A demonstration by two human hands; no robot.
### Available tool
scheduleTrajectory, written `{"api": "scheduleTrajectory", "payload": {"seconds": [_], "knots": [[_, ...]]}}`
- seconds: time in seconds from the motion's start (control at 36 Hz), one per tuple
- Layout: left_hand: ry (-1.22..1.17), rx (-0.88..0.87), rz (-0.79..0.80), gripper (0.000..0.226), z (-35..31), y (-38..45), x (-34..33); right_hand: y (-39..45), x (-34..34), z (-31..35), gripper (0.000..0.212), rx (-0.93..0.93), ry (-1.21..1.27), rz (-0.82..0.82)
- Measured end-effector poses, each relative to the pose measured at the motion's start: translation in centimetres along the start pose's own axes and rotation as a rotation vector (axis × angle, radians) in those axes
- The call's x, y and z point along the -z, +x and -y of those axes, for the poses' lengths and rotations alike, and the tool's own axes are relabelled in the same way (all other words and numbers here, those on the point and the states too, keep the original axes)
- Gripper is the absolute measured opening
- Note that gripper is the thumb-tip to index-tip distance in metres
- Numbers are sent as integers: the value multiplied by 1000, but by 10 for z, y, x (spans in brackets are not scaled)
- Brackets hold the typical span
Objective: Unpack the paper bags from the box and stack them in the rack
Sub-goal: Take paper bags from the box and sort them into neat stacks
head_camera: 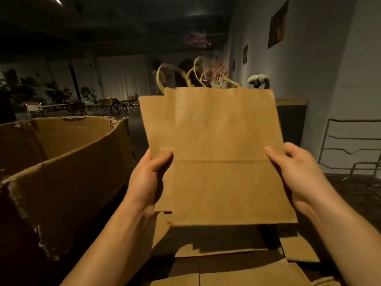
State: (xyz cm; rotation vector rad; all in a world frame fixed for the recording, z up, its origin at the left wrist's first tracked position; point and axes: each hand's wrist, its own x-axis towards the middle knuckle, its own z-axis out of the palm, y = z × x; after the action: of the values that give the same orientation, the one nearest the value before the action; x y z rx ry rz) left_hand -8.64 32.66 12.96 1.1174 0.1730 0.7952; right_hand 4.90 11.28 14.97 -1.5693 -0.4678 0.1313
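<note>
The place looks like a café or an event room with dim light, not a home. In the far left there are folding chairs [115, 107] and low tables [54, 106], with many green plants [31, 87] behind them. Pale curtains [121, 75] cover the back wall. Framed pictures [278, 24] hang on the right wall, and dried flowers [216, 74] stand near a counter [290, 102]. A metal wire rack [350, 145] stands on the right.

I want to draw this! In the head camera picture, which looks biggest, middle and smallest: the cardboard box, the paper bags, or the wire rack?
1. cardboard box, cut off at the left edge
2. paper bags, close to the camera, so they look large
3. wire rack, farther away and cut off at the right edge, so its real size is unsure
</note>
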Motion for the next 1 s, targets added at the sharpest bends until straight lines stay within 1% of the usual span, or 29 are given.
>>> {"api": "scheduleTrajectory", "payload": {"seconds": [0.03, 0.08, 0.11, 0.17, 0.19, 0.25, 0.31, 0.39, 0.44, 0.53, 0.58, 0.69, 0.78, 0.86, 1.0], "knots": [[-32, 5, 6, 32, -1, -1, 0, 3, 4, -1, 19, -5, 34, -24], [-91, 50, 28, 32, -2, -2, 2, 7, 10, -5, 20, -74, 162, -20], [-108, 67, 56, 34, -1, -5, 3, 8, 11, -6, 22, -116, 243, 11], [-106, 102, 100, 38, 1, -8, 2, 10, 12, -10, 28, -193, 383, 123], [-104, 110, 112, 38, 2, -10, 1, 9, 11, -10, 30, -220, 420, 183], [-120, 126, 115, 33, 3, -11, 0, 9, 10, -11, 31, -253, 457, 247], [-143, 152, 113, 29, 3, -10, 0, 10, 10, -14, 31, -248, 455, 227], [-121, 145, 112, 28, -2, -9, 0, 15, 18, -14, 29, -191, 424, 75], [-105, 126, 105, 26, -4, -8, 2, 20, 30, -11, 26, -178, 473, 2], [-82, 114, 69, 27, -6, -6, 7, 24, 48, -9, 30, -183, 573, -40], [-75, 116, 63, 26, -8, -5, 9, 24, 57, -9, 30, -177, 605, -44], [-71, 113, 65, 26, -9, -4, 10, 21, 58, -7, 22, -150, 595, 46], [-62, 107, 63, 24, -7, -4, 12, 18, 50, -4, 24, -133, 552, 75], [-12, 76, 73, 26, -8, -4, 11, 15, 45, 1, 29, -101, 529, 55], [141, -60, 60, 24, -9, -3, 3, 6, 39, 18, 32, -5, 536, -37]]}}
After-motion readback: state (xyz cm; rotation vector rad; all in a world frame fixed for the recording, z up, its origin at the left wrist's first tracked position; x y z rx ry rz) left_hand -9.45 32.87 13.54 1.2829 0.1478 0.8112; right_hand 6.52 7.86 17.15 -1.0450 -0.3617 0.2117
